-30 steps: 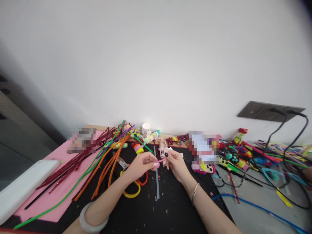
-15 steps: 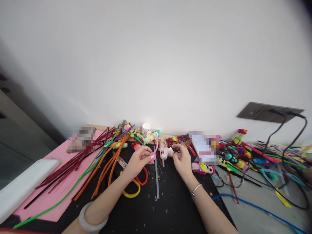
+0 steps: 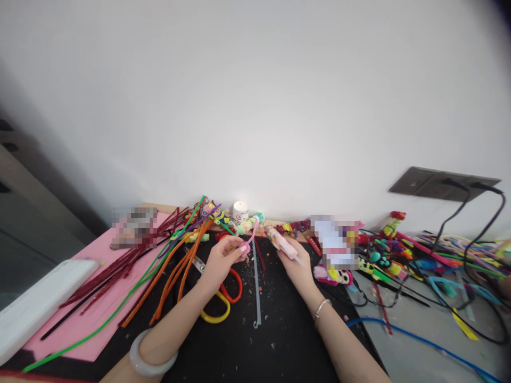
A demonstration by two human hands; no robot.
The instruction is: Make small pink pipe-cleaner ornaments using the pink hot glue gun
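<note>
My left hand (image 3: pixel 224 258) pinches a curled pink pipe cleaner (image 3: pixel 246 247), its free end rising toward the back. In my right hand (image 3: pixel 296 270) is a pale pink hot glue gun (image 3: pixel 284 243), tilted with its nozzle end toward the wall. A gap separates the glue gun from the pipe cleaner. Between my hands a translucent glue stick (image 3: pixel 256 290) lies on the black mat (image 3: pixel 239 351). Scissors with red and yellow handles (image 3: pixel 216 321) lie partly under my left wrist.
Orange pipe cleaners (image 3: pixel 184 276) and dark red ones spread over pink sheets (image 3: pixel 96 324) at left, beside a white box (image 3: pixel 43 303). A paper cup (image 3: pixel 240 211) stands near the wall. Finished-looking pipe-cleaner figures, black cables and a blue pipe cleaner (image 3: pixel 423 338) crowd the right side.
My right hand has picked up the glue gun and turned it so that it tilts. My left hand has shifted slightly left and down with the pink pipe cleaner.
</note>
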